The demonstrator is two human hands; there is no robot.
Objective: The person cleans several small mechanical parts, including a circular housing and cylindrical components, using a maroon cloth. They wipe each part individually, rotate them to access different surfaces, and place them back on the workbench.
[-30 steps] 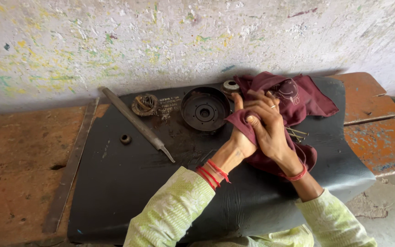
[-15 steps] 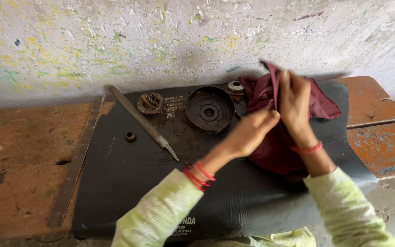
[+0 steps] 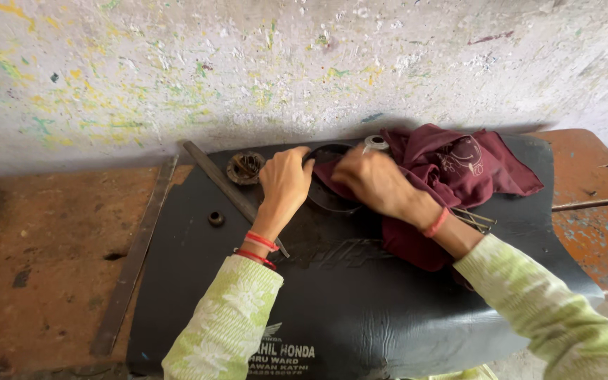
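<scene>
From the head camera, a black seat cover [image 3: 360,295] lies spread over a worn, rust-coloured workbench [image 3: 43,239] that runs along a paint-flecked wall [image 3: 304,63]. Near the far edge of the cover, about midway along it, sits a dark round metal pulley disc [image 3: 324,191], and both hands are on it. The left hand [image 3: 285,181] curls over the disc's left rim, fingers closed around the edge. The right hand [image 3: 376,181] presses onto its right side, fingers bent down; whether it pinches the rim or only rests on it I cannot tell, since the hand hides the contact. A maroon cloth [image 3: 452,176] is bunched just beside the disc toward the right edge of the cover, and part of it lies under the right wrist. A small silver-topped cylinder [image 3: 375,143] stands behind the disc at the far edge. To the left lie a rusty coil spring piece [image 3: 246,167], a long metal rod [image 3: 226,188] set diagonally, and a small ring nut [image 3: 216,218]. The disc looks like solid metal, so it is probably heavy, stiff and possibly greasy; the rim, taken on opposite sides, seems the safest hold, while the cloth is soft and limp.
</scene>
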